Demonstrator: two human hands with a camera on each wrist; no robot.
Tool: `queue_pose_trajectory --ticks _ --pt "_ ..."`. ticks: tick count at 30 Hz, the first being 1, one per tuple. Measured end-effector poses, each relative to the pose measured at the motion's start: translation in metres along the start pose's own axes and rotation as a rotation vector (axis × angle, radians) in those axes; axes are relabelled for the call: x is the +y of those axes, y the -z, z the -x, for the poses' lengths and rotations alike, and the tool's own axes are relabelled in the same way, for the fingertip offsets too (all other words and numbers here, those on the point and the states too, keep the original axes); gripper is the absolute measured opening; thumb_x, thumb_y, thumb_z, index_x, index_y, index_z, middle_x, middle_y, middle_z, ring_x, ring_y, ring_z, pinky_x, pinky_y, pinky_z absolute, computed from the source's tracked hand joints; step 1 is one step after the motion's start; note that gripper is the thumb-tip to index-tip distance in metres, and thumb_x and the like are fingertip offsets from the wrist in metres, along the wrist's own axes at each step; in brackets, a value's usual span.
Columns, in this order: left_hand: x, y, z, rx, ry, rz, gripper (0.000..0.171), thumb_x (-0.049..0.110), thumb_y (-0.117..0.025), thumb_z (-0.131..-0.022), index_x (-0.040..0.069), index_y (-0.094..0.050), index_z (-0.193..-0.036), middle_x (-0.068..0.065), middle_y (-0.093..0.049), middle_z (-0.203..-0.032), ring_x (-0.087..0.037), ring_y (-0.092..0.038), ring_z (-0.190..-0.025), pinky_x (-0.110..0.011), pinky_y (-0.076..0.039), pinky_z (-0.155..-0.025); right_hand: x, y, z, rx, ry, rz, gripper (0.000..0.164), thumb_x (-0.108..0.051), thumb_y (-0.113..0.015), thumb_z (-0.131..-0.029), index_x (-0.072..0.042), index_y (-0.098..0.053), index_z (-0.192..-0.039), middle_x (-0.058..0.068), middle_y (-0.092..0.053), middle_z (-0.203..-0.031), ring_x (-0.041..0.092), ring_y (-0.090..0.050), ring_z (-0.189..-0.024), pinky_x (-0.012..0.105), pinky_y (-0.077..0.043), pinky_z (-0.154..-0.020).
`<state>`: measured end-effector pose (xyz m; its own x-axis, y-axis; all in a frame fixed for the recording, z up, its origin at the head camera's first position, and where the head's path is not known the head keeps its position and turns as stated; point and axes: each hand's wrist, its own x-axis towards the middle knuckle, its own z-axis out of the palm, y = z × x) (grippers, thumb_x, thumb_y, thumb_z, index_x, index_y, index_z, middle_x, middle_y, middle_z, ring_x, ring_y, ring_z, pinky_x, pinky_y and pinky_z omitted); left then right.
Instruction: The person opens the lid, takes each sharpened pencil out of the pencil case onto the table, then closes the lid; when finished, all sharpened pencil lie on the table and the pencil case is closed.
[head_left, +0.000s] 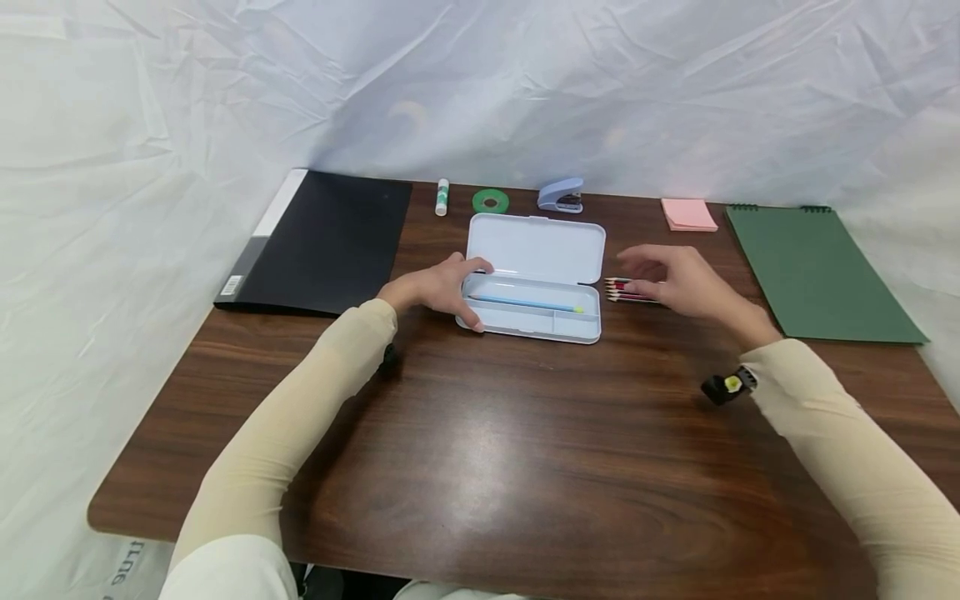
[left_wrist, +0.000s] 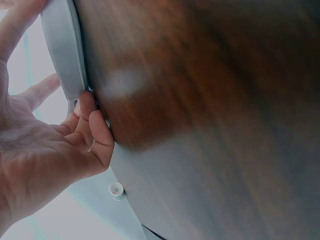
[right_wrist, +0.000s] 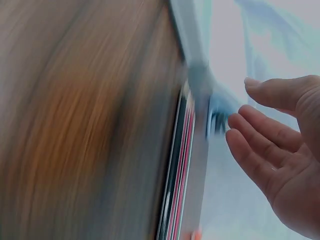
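A white pencil case [head_left: 536, 248] lies with its lid folded back on the table. In its tray rests a blue pencil [head_left: 525, 302] with a yellow-green end. My left hand [head_left: 450, 292] grips the case's left end, thumb at the near edge; the left wrist view shows fingers of the left hand [left_wrist: 55, 135] against the case's side [left_wrist: 65, 47]. Just right of the case, several dark and red pencils [head_left: 619, 292] lie side by side, partly hidden under my right hand [head_left: 678, 279]. In the right wrist view the right hand [right_wrist: 285, 155] is loosely spread, apart from the pencils [right_wrist: 180, 170], holding nothing.
Behind the case stand a glue stick [head_left: 442, 198], a roll of green tape [head_left: 491, 201] and a light blue stapler [head_left: 561, 197]. A black folder [head_left: 337, 242] lies at left. Pink sticky notes [head_left: 688, 215] and a green spiral notebook [head_left: 821, 271] are at right.
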<state>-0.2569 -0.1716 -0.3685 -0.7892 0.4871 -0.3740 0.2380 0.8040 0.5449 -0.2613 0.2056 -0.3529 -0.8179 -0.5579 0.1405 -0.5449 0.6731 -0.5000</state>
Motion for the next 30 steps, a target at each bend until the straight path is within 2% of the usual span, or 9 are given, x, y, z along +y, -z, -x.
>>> queue_pose_trajectory --ticks 3,6,10,17,30 --pt "0.000 0.000 -0.001 0.000 0.002 0.001 0.096 0.035 -0.085 -0.076 0.020 -0.031 -0.153 -0.018 -0.035 -0.133 -0.031 -0.041 -0.120 -0.045 -0.038 -0.104 -0.014 -0.013 -0.014 -0.023 0.067 -0.061 0.038 0.001 -0.071 -0.088 0.002 -0.063 -0.126 0.020 -0.071 -0.107 0.033 -0.068 -0.097 0.051 -0.052 -0.084" --pt "0.000 -0.001 -0.001 0.001 0.003 -0.001 0.095 0.036 -0.085 -0.076 0.020 -0.032 -0.153 -0.018 -0.035 -0.133 -0.030 -0.041 -0.120 -0.045 -0.039 -0.104 -0.025 -0.026 -0.026 -0.080 0.129 -0.089 0.038 0.001 -0.070 -0.089 0.002 -0.063 -0.127 0.019 -0.072 -0.106 0.032 -0.068 -0.097 0.050 -0.053 -0.084" --pt "0.002 0.000 0.000 0.001 0.008 -0.005 0.096 0.035 -0.086 -0.075 0.021 -0.032 -0.153 -0.018 -0.035 -0.133 -0.030 -0.041 -0.121 -0.045 -0.039 -0.104 -0.037 -0.042 -0.040 -0.170 0.156 -0.125 0.039 0.002 -0.069 -0.090 0.001 -0.062 -0.129 0.017 -0.071 -0.108 0.029 -0.066 -0.100 0.048 -0.054 -0.088" --pt "0.001 0.000 0.000 -0.001 0.019 -0.012 0.096 0.037 -0.086 -0.075 0.022 -0.032 -0.153 -0.017 -0.036 -0.133 -0.030 -0.041 -0.122 -0.045 -0.039 -0.105 -0.057 -0.057 -0.059 -0.285 0.149 -0.135 0.046 0.000 -0.071 -0.089 -0.001 -0.059 -0.133 0.017 -0.069 -0.114 0.030 -0.065 -0.104 0.048 -0.053 -0.091" --pt "0.001 0.000 -0.002 -0.008 0.018 -0.030 0.095 0.039 -0.085 -0.076 0.022 -0.032 -0.153 -0.017 -0.036 -0.133 -0.030 -0.041 -0.121 -0.045 -0.039 -0.105 -0.076 -0.061 -0.075 -0.438 0.123 -0.061 0.054 0.003 -0.070 -0.087 -0.003 -0.055 -0.138 0.016 -0.067 -0.111 0.027 -0.064 -0.100 0.046 -0.050 -0.094"
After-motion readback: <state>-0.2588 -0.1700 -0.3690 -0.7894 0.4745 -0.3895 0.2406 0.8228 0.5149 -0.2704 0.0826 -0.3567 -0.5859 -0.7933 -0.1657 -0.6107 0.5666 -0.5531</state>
